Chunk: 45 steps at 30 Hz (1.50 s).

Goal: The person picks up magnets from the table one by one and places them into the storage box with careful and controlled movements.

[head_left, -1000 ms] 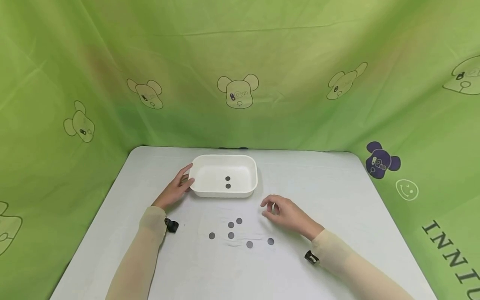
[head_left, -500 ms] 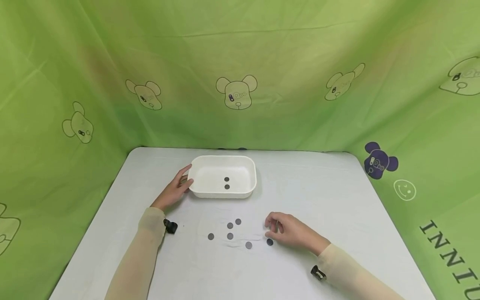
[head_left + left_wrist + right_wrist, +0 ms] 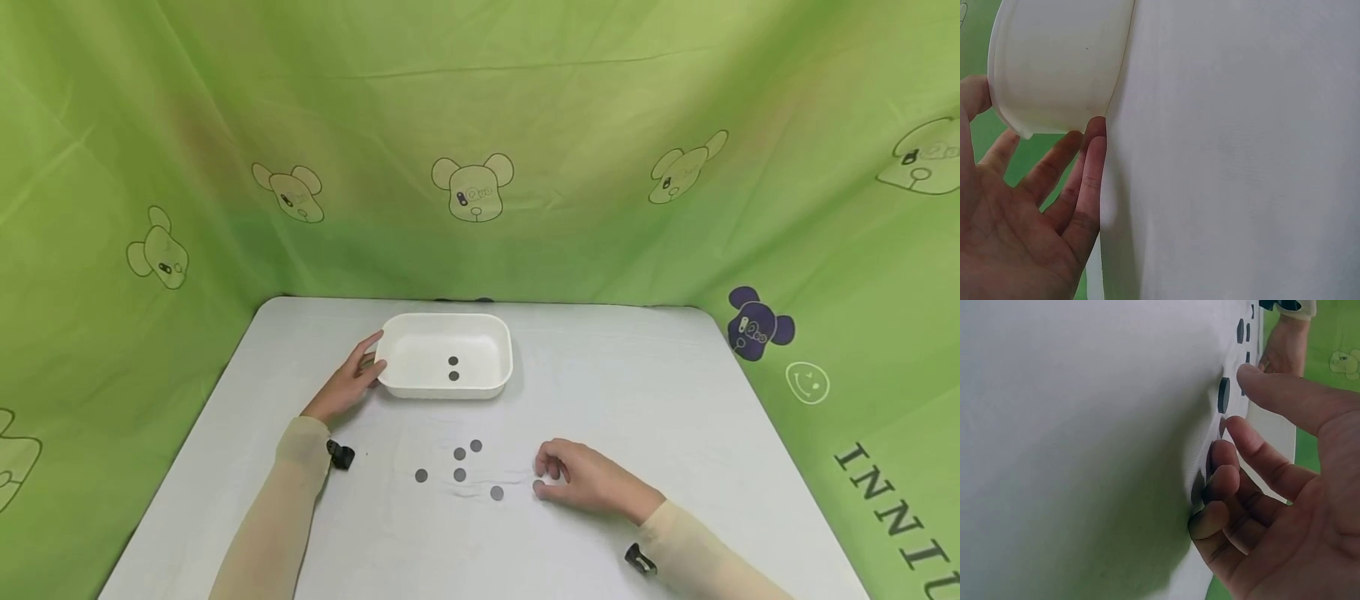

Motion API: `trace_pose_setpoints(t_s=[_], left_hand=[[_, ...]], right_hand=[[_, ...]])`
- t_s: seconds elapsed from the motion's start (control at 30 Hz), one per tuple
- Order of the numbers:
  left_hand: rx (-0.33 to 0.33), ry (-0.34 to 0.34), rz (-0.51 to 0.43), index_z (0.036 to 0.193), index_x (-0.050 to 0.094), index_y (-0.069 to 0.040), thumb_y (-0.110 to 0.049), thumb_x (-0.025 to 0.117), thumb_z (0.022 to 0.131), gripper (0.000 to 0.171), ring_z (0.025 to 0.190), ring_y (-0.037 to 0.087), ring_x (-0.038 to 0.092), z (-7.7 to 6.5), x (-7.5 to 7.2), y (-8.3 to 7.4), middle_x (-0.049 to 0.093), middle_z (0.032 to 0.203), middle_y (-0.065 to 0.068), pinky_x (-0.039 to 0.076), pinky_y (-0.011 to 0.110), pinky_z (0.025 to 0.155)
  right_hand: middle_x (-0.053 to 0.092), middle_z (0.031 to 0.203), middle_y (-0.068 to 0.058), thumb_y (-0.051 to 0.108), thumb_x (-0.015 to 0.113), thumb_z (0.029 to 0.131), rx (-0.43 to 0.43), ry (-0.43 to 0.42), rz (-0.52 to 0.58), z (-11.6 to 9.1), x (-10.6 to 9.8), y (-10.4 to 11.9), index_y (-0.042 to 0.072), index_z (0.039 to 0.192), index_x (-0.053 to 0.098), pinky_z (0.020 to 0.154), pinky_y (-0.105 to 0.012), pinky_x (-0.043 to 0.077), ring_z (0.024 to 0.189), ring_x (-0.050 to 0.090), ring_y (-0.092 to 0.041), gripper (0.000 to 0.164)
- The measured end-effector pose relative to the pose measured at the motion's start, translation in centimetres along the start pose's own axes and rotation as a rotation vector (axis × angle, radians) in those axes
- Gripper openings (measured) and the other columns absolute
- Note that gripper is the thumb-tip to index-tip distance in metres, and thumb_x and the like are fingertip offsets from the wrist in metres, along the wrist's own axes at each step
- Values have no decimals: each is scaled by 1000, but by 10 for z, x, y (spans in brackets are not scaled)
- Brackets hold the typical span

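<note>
A white oblong tub stands toward the back of the table. Its left end is touched by my left hand, with the thumb near the front corner and the fingers along the end wall. The left wrist view has the fingertips on the tub's wall, the fingers fairly straight. Two small dark round discs lie inside the tub. My right hand is low over the table, thumb and index finger apart on either side of a dark disc that lies flat on the cloth. Its other fingers are bent.
Several more dark discs lie on the white-covered table, among them one disc left of my right hand and another disc farthest left. A green printed curtain encloses the back and sides.
My right hand has come down toward the near side and slightly right, from beside the tub to the rightmost disc. The left hand and the tub stay in place.
</note>
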State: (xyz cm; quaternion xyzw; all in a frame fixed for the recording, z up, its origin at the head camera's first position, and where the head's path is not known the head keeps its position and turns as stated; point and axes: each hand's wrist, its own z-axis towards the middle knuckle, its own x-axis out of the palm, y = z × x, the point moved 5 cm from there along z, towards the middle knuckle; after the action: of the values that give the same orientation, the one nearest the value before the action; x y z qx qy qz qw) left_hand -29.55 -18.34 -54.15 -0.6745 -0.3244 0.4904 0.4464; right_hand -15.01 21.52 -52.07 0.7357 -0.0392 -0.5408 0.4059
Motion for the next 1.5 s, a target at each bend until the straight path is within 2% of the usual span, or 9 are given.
trace_pose_setpoints(t_s=[0.2, 0.53, 0.97, 1.27, 1.5], left_hand=[[1, 0, -2, 173, 19, -37, -35, 54, 115, 68, 147, 38, 52, 0, 1, 1, 43, 167, 21, 46, 52, 119], [17, 9, -6, 173, 18, -33, -34, 53, 115, 68, 147, 41, 51, -1, 0, 0, 41, 167, 24, 45, 55, 119], [-11, 1, -2, 172, 20, -40, -40, 56, 114, 68, 147, 38, 52, -1, 0, -1, 44, 167, 19, 44, 54, 120], [-15, -7, 14, 172, 20, -40, -37, 56, 114, 68, 144, 38, 55, 0, -1, -1, 45, 166, 19, 45, 55, 119], [-8, -1, 9, 172, 20, -40, -40, 56, 114, 68, 147, 37, 52, 1, -2, -1, 45, 166, 19, 44, 54, 120]], right_hand=[[58, 91, 9, 30, 83, 96, -1, 0, -39, 0, 2, -2, 23, 96, 66, 70, -23, 47, 79, 52, -4, 19], [57, 90, 10, 30, 83, 96, 15, -1, -50, 0, 4, -2, 22, 94, 66, 69, -23, 47, 78, 50, -2, 19], [56, 87, 11, 20, 84, 92, 37, -19, -96, -1, 6, 9, 22, 94, 63, 69, -24, 47, 78, 51, -2, 22], [56, 86, 11, 6, 82, 88, -18, -14, -74, 1, 10, 15, 22, 94, 59, 66, -22, 46, 75, 51, -4, 28], [57, 86, 9, -1, 79, 87, -68, -12, -36, 3, 13, 20, 19, 94, 59, 70, -22, 50, 78, 54, -5, 29]])
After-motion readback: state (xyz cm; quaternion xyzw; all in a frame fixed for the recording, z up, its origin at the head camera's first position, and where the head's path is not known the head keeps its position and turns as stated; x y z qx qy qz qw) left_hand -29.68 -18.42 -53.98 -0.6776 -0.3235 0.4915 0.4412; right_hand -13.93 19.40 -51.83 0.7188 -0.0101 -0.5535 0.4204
